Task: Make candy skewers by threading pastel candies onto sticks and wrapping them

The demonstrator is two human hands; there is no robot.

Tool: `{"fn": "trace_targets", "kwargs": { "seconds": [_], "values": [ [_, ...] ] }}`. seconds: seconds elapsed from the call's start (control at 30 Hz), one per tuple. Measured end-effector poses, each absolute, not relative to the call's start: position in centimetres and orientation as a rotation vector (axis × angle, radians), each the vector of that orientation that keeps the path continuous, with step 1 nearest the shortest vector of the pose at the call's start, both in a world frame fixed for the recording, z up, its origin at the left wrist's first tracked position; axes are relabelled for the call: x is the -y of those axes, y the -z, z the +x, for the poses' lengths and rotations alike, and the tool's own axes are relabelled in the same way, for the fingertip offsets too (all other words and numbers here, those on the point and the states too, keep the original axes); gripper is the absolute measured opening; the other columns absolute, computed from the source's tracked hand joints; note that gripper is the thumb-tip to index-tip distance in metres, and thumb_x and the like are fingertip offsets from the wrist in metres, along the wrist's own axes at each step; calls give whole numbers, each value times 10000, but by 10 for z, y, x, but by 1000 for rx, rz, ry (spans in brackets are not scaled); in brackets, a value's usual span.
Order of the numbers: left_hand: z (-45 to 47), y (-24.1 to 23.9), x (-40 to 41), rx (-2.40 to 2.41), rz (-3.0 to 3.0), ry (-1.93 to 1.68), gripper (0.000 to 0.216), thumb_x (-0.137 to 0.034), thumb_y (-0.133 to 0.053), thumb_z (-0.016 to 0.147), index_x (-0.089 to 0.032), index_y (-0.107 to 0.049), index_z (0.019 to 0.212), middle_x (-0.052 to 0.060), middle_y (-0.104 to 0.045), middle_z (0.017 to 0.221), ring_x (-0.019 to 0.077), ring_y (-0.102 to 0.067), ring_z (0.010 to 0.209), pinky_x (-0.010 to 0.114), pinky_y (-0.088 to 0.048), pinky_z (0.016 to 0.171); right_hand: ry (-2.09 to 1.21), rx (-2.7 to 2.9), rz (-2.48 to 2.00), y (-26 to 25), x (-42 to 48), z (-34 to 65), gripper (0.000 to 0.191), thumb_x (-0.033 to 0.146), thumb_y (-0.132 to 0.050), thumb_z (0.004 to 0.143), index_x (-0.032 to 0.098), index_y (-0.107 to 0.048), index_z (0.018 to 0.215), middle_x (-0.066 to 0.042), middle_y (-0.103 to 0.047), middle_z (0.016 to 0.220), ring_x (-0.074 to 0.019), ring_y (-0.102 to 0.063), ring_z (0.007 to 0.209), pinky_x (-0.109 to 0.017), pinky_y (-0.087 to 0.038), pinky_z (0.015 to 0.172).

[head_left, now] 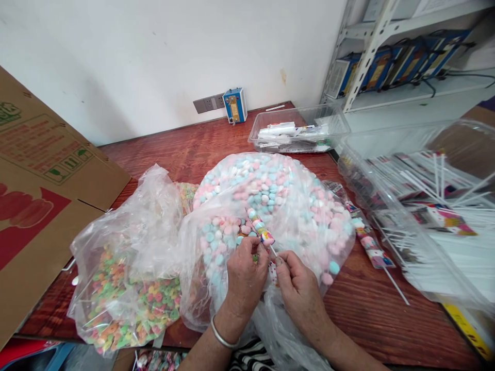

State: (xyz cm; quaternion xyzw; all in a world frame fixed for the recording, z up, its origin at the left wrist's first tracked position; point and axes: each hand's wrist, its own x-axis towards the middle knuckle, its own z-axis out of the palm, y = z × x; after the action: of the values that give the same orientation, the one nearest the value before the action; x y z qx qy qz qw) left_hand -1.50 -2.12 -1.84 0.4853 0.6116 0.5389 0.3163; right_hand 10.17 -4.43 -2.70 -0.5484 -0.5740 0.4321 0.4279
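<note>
Both hands meet over a large clear bag of pink, white and blue round candies (266, 185). A wrapped candy skewer (258, 225) points away from me between them, soft candies threaded in a printed sleeve on a white stick. My left hand (247, 270), with a bangle at the wrist, pinches at the sleeve's lower end. The thumb and fingers of my right hand (301, 288) are closed on the white stick just below. Another wrapped skewer (373, 245) lies on the table to the right. A bag of colourful ring candies (135, 304) sits to the left.
A cardboard box (50, 196) stands at the left. Behind the candy bag is a clear plastic tray (253, 136) with wrappers. A larger clear bin (386, 242) at the right holds white sticks and printed sleeves. A blue device (235, 105) stands by the wall, near metal shelving (367, 64).
</note>
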Motion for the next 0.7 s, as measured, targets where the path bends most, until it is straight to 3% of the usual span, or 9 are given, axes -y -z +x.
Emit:
{"fn": "trace_targets", "kwargs": {
  "seconds": [0.27, 0.4, 0.5, 0.6, 0.7],
  "values": [
    [-19, 26, 30, -1527, 1396, -1256, 45, -236, -758, 741, -262, -735, 770, 53, -642, 740, 196, -544, 752, 282, -423, 849, -1125, 1390, -1287, 28, 40, 103, 226, 321, -394, 986, 212, -523, 837, 1, -588, 730, -160, -537, 654, -253, -417, 602],
    [-19, 25, 34, -1361, 1375, -1216, 22, -257, -728, 778, -237, -727, 788, 46, -651, 755, 171, -539, 726, 268, -418, 790, -1147, 1352, -1221, 34, 35, 110, 235, 355, -417, 994, 211, -532, 849, 7, -570, 758, -154, -530, 693, -243, -425, 626],
    [-18, 20, 29, -1231, 1040, -1357, 125, -338, -692, 815, -214, -682, 830, 22, -627, 766, 158, -554, 732, 254, -437, 731, -1093, 1389, -1230, 35, 35, 113, 222, 349, -444, 991, 207, -581, 889, 17, -563, 731, -144, -509, 654, -234, -403, 593],
    [-18, 9, 17, -917, 571, -1445, 278, -427, -645, 845, -207, -648, 1013, 30, -645, 896, 164, -605, 801, 279, -484, 747, -1068, 1485, -1226, 32, 38, 110, 189, 319, -457, 986, 211, -605, 937, 10, -614, 755, -153, -549, 666, -241, -417, 613],
    [-19, -5, 5, -720, 327, -1487, 297, -351, -674, 842, -188, -629, 1087, 5, -615, 830, 126, -593, 732, 290, -506, 772, -1114, 1568, -1187, 31, 43, 106, 177, 287, -440, 989, 222, -602, 1018, -9, -674, 870, -174, -619, 769, -253, -453, 686]
  ]
}}
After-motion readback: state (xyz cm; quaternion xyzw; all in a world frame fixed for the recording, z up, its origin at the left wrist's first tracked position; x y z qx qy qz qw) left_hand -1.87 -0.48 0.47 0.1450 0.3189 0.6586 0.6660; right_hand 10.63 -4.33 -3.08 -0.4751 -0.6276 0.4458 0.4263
